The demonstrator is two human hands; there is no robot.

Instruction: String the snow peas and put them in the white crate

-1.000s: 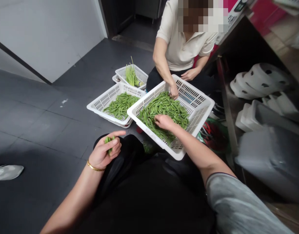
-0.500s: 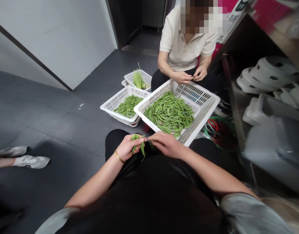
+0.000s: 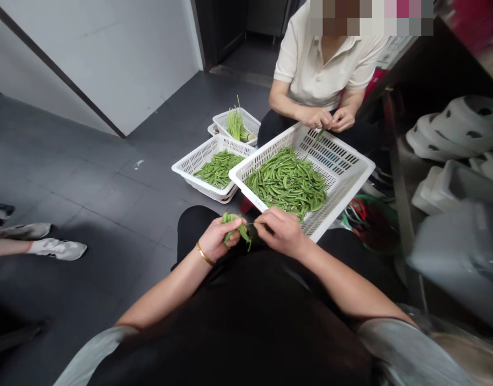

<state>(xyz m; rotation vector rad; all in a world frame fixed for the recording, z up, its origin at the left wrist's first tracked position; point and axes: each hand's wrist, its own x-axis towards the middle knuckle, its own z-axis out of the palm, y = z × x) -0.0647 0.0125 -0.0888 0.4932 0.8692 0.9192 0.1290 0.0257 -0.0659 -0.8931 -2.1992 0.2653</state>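
Several green pea pods [image 3: 230,220] are held in my left hand [image 3: 218,236], its fingers closed around them. My right hand [image 3: 284,229] is pinched just to the right, with a thin green string [image 3: 251,223] stretched between it and the pods. Beyond my hands a large white slotted basket [image 3: 343,201] holds a heap of pea pods [image 3: 288,182]. My right hand is close to the basket's near rim. Part of the pods in my left hand is hidden by its fingers.
A second white basket [image 3: 185,163] of pods stands on the floor to the left, with a basket of long green stalks [image 3: 236,126] behind. Opposite, a co-worker [image 3: 322,75] holds both hands over the large basket. Grey containers [image 3: 451,241] line the right; a foot in a shoe [image 3: 65,249] is at left.
My right hand has drawn slightly away from my left, and a thin string now shows between them. The co-worker's hands have come together over a green piece. The view has shifted a little.
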